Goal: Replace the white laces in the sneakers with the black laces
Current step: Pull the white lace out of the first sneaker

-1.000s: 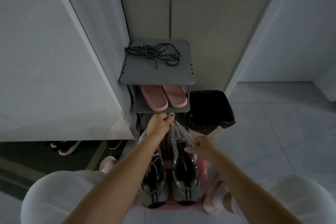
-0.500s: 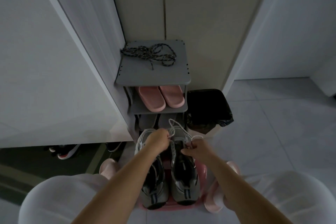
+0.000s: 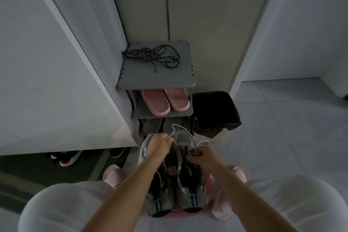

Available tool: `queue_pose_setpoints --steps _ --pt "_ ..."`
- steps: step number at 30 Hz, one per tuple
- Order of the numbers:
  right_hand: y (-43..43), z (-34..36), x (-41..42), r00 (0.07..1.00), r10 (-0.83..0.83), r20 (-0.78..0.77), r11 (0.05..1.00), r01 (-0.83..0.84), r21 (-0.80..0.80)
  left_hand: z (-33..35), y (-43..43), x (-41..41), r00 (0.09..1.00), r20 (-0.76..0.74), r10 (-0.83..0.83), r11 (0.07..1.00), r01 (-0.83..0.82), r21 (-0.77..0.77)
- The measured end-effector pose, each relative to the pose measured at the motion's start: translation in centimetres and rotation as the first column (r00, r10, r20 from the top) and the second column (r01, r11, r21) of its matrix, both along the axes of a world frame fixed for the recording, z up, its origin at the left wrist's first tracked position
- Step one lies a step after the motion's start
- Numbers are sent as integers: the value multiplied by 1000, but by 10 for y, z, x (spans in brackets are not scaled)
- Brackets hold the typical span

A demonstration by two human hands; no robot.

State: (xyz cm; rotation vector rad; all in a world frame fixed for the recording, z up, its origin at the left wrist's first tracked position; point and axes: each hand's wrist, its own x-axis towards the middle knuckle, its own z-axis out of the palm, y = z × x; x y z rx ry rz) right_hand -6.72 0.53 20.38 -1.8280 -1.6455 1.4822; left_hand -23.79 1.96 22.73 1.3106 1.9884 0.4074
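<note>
Grip: The left hand (image 3: 159, 146) is curled around a strand of the white lace (image 3: 204, 142) above the sneaker toes. The right hand (image 3: 202, 156) pinches another strand between thumb and fingertips at the eyelets of the right sneaker (image 3: 188, 181).
Task things: The right sneaker and the left sneaker (image 3: 160, 186) stand side by side, toes away from the person, on a pink base (image 3: 188, 214) between the knees. The black laces (image 3: 152, 57) lie in a loose tangle on the rack's top shelf (image 3: 156, 78), well apart from both hands.
Change: A second ago the left hand was raised to the rack's lower shelf with the lace drawn taut. It has since dropped to the toes and the lace hangs in slack loops. The right hand has shifted forward toward the eyelets.
Edges and room: The shoe rack stands just beyond the sneaker toes, in a corner, with a white cabinet panel (image 3: 56, 81) to its left and a beige door (image 3: 197, 15) behind it. Open tiled floor (image 3: 282, 128) spreads to the right.
Around: Pink slippers (image 3: 165, 100) sit on the middle shelf. A bin lined with a black bag (image 3: 214, 113) stands just right of the rack, near the right hand. Dark shoes (image 3: 66, 158) lie under the cabinet at left.
</note>
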Motion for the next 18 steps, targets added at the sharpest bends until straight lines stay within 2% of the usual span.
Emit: queue_pose_setpoints --steps 1,2,3,4,5,8,9,11,14,16,18 --pt "1 -1 0 1000 5 3 1000 -5 -3 -3 1 0 989 111 101 995 -102 4" --pt "0 1 -2 1000 18 17 1000 -18 -5 -4 3 -1 934 267 238 970 -241 -21" --pt "0 2 -3 999 37 40 999 -37 5 -3 8 -3 827 420 374 923 -378 -77" --pt "-1 3 -6 996 54 69 999 -54 2 -2 14 -7 743 499 446 886 -446 -129" --pt "-2 2 -8 994 66 91 998 -67 10 -1 19 -12 730 520 443 889 -434 -146" --pt "-2 7 -10 969 127 213 988 -143 61 8 25 -21 942 309 128 990 -102 -97" --pt "0 9 -8 953 161 256 979 -187 84 13 26 -21 974 225 13 996 7 -85" --pt "10 22 -2 945 156 287 968 -204 146 22 29 -16 974 141 -177 982 185 -48" --pt "29 55 8 943 97 319 950 -183 252 41 29 1 927 84 -367 930 365 38" --pt "44 78 14 963 63 261 931 -151 332 55 32 15 888 28 -458 888 456 62" --pt "52 96 19 959 143 246 897 -231 377 69 34 27 827 -21 -562 826 562 51"
